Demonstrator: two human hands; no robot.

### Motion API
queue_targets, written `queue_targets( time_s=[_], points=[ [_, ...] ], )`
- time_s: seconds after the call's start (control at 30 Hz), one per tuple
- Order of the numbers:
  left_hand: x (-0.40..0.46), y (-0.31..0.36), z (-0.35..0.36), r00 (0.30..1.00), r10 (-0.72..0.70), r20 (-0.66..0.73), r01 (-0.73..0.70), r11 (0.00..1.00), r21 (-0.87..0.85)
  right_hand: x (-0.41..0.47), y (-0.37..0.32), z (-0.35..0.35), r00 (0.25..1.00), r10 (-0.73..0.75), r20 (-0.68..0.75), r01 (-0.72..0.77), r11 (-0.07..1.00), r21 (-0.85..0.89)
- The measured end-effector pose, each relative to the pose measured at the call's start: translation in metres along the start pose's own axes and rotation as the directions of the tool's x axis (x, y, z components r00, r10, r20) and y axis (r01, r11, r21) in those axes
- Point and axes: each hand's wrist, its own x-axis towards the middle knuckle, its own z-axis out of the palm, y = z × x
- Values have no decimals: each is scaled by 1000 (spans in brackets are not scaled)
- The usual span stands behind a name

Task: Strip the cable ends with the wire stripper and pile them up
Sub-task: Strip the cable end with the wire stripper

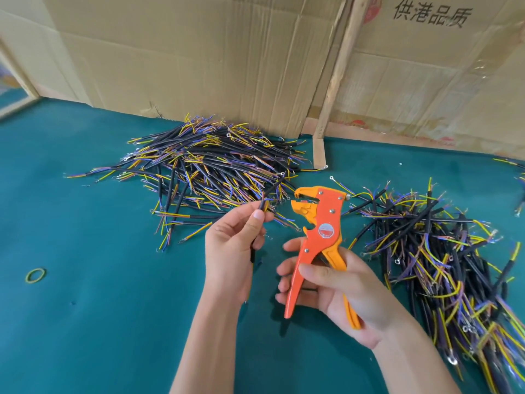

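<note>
Orange plastic catches the eye first: the wire stripper stands upright in the right hand, whose fingers are wrapped round both handles, with the tool's jaws standing apart and nothing between them. Just beside it, the left hand pinches a single black cable between thumb and fingertips, its coloured cores fanning out above the thumb, close to the stripper's head but not yet in it. So, as I read it, this piece is about to be stripped rather than finished. Beyond the left hand lies a big heap of cables on the teal cloth; out past the right hand lies a second heap. Which heap is done and which is waiting I cannot tell, as both show bare-looking ends. Either way plenty of cables seem left. A rubber band lies well away from the left hand.
</note>
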Motion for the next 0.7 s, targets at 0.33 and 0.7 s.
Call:
queue_targets(
  time_s=[0.33, 0.7],
  points=[
    [-4, 4, 4, 1000, -10, -14, 12, 991, 134, 0, 1, 3, 995, 93, 36, -90, 993, -76],
    [-6, 7, 7, 1000, -20, 2, 19, 981, 193, 1, 1, 4, 999, 33, 26, -31, 995, -99]
  ],
)
